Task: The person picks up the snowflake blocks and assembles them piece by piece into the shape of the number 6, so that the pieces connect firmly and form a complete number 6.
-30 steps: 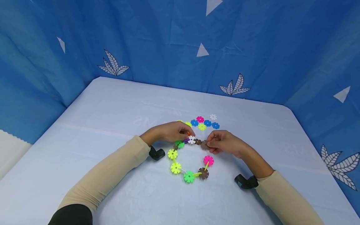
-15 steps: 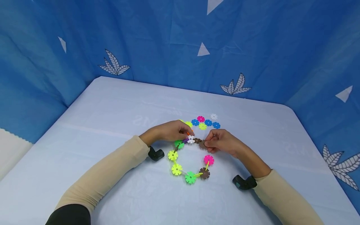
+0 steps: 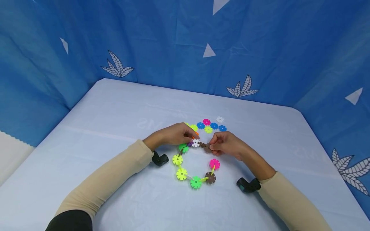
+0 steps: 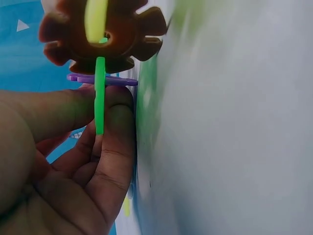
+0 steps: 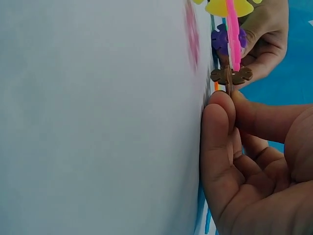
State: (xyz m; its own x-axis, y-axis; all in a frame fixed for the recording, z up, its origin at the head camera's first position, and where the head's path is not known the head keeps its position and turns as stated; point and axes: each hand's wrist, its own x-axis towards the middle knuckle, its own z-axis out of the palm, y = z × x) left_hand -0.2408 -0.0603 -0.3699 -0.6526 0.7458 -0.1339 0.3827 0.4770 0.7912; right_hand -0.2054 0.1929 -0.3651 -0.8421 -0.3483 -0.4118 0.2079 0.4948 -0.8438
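Observation:
A chain of slotted, flower-shaped plastic linking discs curves round in an open ring on the table. My left hand pinches it at the far side, by the white disc; its fingertips lie close against the purple disc in the left wrist view. Thumb and index of my right hand pinch the brown disc at the chain's far-right end, partly covering it. Another brown disc crosses it at its slot. The chain's other end, a pink disc, lies nearer, with a gap between the ends.
Several loose discs lie beyond the hands, among them a blue disc, a pink disc and a white disc. A blue curtain hangs behind the white-covered table. Both wrists wear black cameras.
My right hand has shifted slightly left with the brown disc, and its forearm has moved left too. The left hand stays at the white disc, almost still.

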